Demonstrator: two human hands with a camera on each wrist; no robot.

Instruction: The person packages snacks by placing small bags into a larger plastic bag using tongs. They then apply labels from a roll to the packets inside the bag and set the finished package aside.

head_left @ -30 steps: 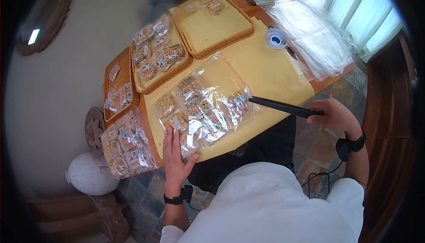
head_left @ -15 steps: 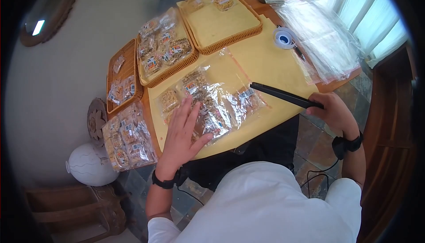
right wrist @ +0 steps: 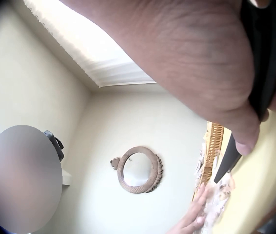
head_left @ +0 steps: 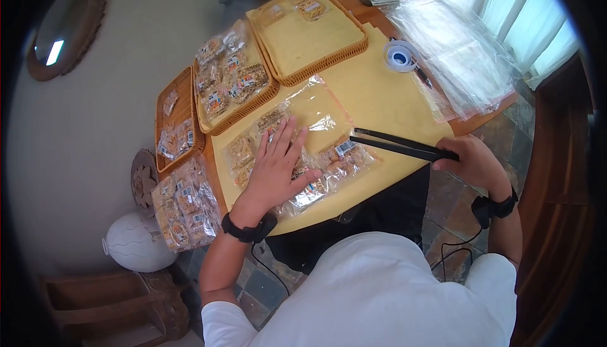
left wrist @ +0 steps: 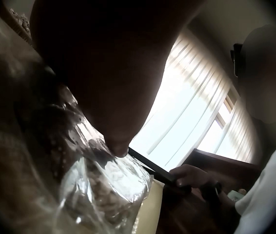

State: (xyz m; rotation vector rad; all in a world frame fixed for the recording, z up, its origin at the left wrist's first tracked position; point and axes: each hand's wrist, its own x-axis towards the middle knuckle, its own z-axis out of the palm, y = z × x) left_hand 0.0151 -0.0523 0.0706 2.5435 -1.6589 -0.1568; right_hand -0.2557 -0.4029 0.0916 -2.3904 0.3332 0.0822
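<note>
A clear plastic bag (head_left: 325,103) lies flat on the yellow paper, with several small wrapped snack packs (head_left: 344,151) inside. My left hand (head_left: 278,170) rests palm down across the middle of it, fingers spread, covering some of the packs. In the left wrist view the shiny plastic (left wrist: 86,187) bulges beneath the dark, shadowed hand. On the other side, my right hand (head_left: 474,160) grips black tongs (head_left: 404,150) by the closed end. The tong arms stand slightly apart, their tips at the bag's right edge near its reddish strip.
Two lined wicker trays (head_left: 316,69) and a smaller wicker basket (head_left: 163,108) line the far side, holding wrapped snacks. A filled bag (head_left: 186,211) sits at the table's left end. Tape (head_left: 399,56), a black pen (head_left: 423,78) and a pile of clear bags (head_left: 455,50) lie at right.
My left hand has slid from the bag's near left corner up and right onto its middle. The tong arms, together before, have spread slightly apart.
</note>
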